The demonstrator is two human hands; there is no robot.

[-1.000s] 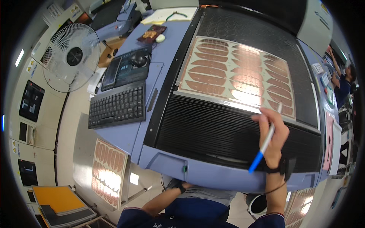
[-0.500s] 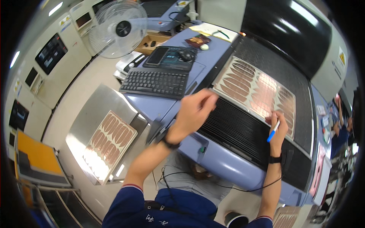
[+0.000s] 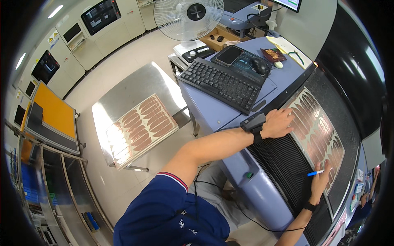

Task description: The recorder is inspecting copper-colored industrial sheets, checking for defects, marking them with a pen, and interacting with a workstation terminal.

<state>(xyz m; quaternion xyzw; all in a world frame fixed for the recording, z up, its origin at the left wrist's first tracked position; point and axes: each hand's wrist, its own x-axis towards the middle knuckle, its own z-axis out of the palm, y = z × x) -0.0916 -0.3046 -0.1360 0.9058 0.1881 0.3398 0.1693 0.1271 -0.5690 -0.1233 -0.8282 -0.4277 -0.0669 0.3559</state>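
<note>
A flat panel (image 3: 314, 130) with rows of copper-coloured elongated shapes lies on the black bed of a machine at the right. My left hand (image 3: 279, 124) is at its near left edge, fingers stretched out and tips touching or just over the panel. By the panel's lower near corner, my right hand (image 3: 320, 183) holds a blue-and-white marker pen (image 3: 315, 173) between thumb and fingers. Those fingers rest along the panel's edge. A similar stack of panels (image 3: 143, 127) lies on a steel table (image 3: 119, 100) to my left.
Black ribbed bellows (image 3: 275, 160) run between the panel and the machine's blue-grey front. A keyboard (image 3: 223, 84), phone (image 3: 230, 55) and mouse (image 3: 259, 65) occupy the blue desk. Behind stands a fan (image 3: 196, 12). Shelving (image 3: 74, 180) is at lower left; a cable hangs near my lap.
My view has turned left, so the scene sits further right. My left hand has come down from above the bellows to the panel's edge, fingers now extended. The right hand still holds the marker pen.
</note>
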